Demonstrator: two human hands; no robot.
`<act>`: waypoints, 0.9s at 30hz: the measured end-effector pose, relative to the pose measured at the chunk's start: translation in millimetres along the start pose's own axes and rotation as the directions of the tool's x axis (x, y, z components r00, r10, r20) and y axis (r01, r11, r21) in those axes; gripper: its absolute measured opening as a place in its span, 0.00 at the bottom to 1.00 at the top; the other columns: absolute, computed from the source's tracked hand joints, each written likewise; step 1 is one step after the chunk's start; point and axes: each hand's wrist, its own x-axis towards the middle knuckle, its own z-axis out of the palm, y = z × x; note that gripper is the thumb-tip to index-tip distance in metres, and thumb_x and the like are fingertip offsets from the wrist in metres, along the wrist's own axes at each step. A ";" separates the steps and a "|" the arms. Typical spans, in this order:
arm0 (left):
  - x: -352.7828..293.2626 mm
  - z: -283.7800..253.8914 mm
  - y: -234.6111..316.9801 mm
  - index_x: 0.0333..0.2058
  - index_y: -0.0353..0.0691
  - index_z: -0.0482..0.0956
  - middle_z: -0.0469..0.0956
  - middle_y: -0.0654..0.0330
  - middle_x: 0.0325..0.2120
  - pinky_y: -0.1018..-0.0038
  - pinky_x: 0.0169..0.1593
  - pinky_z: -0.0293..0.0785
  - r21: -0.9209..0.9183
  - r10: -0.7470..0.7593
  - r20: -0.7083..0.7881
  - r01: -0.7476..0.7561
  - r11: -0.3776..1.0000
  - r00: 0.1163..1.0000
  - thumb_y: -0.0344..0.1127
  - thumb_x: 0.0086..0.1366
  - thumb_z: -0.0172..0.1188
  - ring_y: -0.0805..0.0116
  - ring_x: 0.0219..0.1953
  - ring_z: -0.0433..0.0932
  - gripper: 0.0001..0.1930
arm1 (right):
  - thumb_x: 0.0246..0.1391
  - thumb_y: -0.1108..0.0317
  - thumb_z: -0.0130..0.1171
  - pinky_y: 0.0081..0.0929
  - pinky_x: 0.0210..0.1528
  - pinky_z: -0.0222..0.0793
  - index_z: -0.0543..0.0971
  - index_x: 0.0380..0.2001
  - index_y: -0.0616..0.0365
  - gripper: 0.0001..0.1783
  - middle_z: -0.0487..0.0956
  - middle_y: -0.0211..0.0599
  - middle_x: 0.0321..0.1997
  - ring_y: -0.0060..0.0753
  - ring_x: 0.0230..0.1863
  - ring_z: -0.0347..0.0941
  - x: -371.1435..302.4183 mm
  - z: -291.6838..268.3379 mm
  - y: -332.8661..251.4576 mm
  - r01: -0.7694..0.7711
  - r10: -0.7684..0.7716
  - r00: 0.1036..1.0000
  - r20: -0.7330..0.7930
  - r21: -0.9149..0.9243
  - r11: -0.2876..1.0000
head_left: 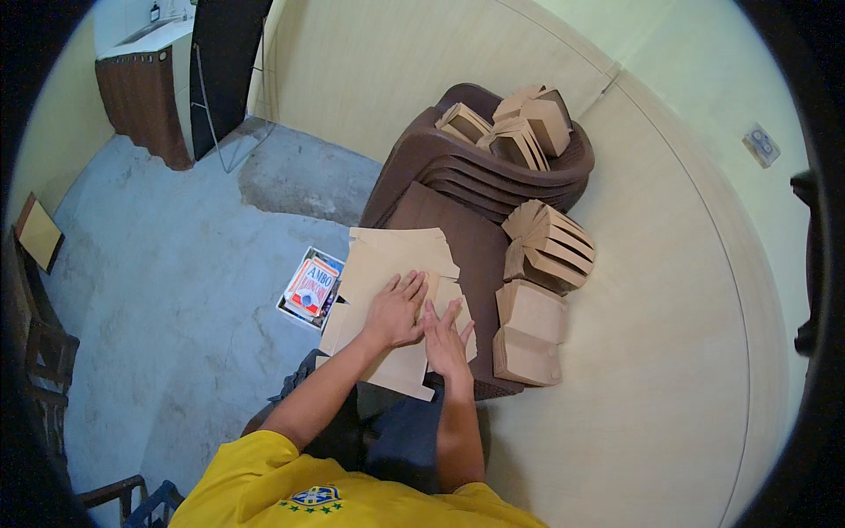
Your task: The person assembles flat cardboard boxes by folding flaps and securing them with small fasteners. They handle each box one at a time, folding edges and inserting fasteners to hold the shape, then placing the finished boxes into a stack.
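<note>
A flat, die-cut sheet of brown cardboard [387,255] with tabs and slots lies in front of me, partly over a dark brown surface [480,308]. Pressed flat on the middle of the sheet is my left hand [396,312], its fingers stretched out. My right hand [447,343] rests close beside it on the sheet's right part, fingers spread and touching the cardboard. A folded edge or flap runs near my fingertips, partly covered by the hands. Neither hand grips anything.
Folded cardboard boxes [550,242] and a stack of flatter cardboard pieces [531,334] sit on the right. More boxes [537,119] lie on stacked brown plastic chairs [422,150]. Left of the sheet, an open box [286,308] holds printed packets. A wooden wall [651,290] curves along the right.
</note>
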 end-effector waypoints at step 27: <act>5.7 -11.2 16.2 0.66 0.40 0.77 0.73 0.49 0.67 0.50 0.75 0.61 0.017 -0.076 -0.070 0.078 0.997 0.995 0.51 0.69 0.59 0.48 0.71 0.68 0.31 | 0.78 0.35 0.33 0.63 0.84 0.30 0.38 0.84 0.57 0.49 0.54 0.60 0.85 0.57 0.86 0.48 70.7 -10.1 0.3 -0.037 0.106 0.975 -0.198 0.323 0.946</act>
